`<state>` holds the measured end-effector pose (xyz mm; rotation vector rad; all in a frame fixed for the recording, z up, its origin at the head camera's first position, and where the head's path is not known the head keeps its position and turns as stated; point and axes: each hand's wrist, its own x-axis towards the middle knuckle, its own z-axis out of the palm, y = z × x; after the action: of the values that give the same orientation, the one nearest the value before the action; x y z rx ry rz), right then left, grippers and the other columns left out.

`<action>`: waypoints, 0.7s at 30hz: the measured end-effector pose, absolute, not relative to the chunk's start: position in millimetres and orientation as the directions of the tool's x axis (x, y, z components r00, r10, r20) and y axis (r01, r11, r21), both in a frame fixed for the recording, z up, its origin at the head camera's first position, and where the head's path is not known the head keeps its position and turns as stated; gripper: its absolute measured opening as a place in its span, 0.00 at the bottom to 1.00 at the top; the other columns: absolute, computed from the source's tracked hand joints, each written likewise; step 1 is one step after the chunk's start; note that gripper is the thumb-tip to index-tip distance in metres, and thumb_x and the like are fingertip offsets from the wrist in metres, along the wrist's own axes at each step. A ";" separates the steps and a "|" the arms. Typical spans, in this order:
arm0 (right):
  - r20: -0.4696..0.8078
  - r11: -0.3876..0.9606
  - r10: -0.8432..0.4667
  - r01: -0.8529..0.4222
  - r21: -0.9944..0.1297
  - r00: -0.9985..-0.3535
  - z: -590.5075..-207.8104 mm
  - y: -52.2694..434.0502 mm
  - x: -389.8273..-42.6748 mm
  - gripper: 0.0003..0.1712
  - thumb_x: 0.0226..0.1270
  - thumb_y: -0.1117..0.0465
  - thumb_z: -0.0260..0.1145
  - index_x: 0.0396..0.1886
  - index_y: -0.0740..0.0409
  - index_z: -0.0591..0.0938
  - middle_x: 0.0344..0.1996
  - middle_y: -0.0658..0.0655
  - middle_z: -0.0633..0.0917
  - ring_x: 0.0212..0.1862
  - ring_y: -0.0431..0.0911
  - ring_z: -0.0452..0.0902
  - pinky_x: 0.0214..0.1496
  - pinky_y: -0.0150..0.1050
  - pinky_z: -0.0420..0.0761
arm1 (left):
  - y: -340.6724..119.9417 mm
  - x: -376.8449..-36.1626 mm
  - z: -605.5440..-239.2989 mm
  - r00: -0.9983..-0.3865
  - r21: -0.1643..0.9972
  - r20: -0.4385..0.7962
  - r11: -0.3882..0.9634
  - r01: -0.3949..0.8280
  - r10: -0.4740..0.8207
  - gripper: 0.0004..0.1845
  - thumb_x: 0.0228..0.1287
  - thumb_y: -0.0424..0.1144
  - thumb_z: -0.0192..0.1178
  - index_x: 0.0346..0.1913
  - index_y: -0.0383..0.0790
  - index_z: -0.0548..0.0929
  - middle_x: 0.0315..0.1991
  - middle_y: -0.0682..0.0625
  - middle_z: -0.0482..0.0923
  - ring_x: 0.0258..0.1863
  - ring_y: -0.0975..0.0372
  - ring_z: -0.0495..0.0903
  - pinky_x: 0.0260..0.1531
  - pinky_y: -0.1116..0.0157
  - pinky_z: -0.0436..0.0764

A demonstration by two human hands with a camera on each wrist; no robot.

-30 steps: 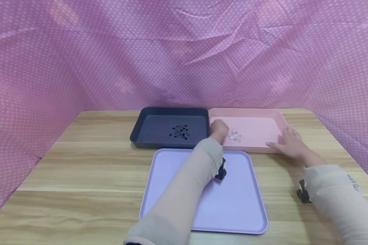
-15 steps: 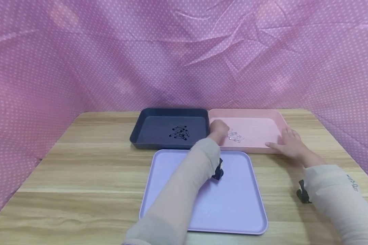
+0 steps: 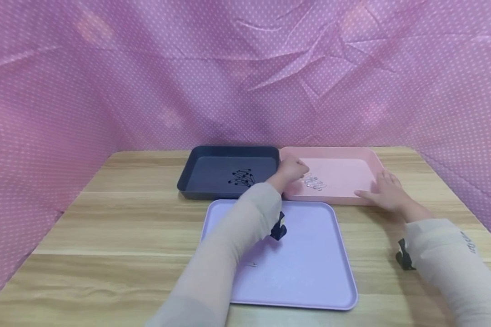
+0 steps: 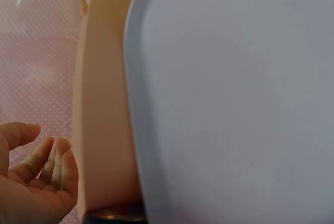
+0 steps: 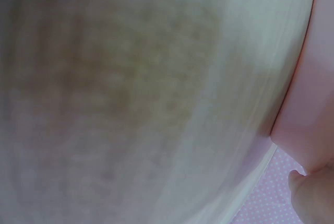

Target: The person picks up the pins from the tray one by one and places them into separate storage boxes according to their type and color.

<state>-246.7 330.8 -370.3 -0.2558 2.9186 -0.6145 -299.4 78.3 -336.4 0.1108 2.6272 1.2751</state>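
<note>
The left hand (image 3: 291,169) hovers over the near left corner of the pink tray (image 3: 367,156), above the inner rim where that tray meets the dark tray. In the left wrist view the fingers (image 4: 55,153) lie loosely curled, palm exposed, with nothing between them; the hand holds nothing. Just to its right, on the floor of the pink tray, lies a small heap of silver safety pins (image 3: 314,182), near the fingertips but apart from them. The left forearm, in a pale sleeve (image 3: 229,254), crosses the lavender tray (image 3: 311,281) diagonally, with a black wrist camera mount (image 3: 279,228) below the cuff.

The right hand (image 3: 386,190) rests on the near right corner of the pink tray, fingers extended and spread along the rim, thumb against the front wall; it presses rather than grips. The right wrist view shows only the blurred table surface, the pink tray wall and one fingertip (image 5: 308,195).

The dark tray (image 3: 192,169) stands to the left of the pink tray, their sides touching, and contains a heap of black safety pins (image 3: 242,178). The lavender tray lies in front of both, its far edge just beside their near walls; a single small pin (image 3: 252,265) lies on it beside the left sleeve. All three trays stand on a wooden table (image 3: 106,236), enclosed on three sides by a pink dotted cloth (image 3: 147,81).
</note>
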 end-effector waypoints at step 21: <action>-0.088 0.905 -0.205 -0.155 -0.395 -0.975 -374.9 333.3 -248.2 0.58 0.57 0.37 0.49 0.56 0.85 0.35 0.56 0.82 0.32 0.57 0.73 0.27 0.55 0.63 0.34 | 21.0 -260.4 -310.4 -0.927 0.844 -0.260 0.530 -0.083 0.269 0.06 0.56 0.39 0.56 0.33 0.40 0.76 0.34 0.52 0.76 0.34 0.63 0.76 0.38 0.68 0.73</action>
<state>-248.2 333.3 -374.9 -0.2793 2.9412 -0.5944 -260.4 21.0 -310.4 0.1539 2.4132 1.3591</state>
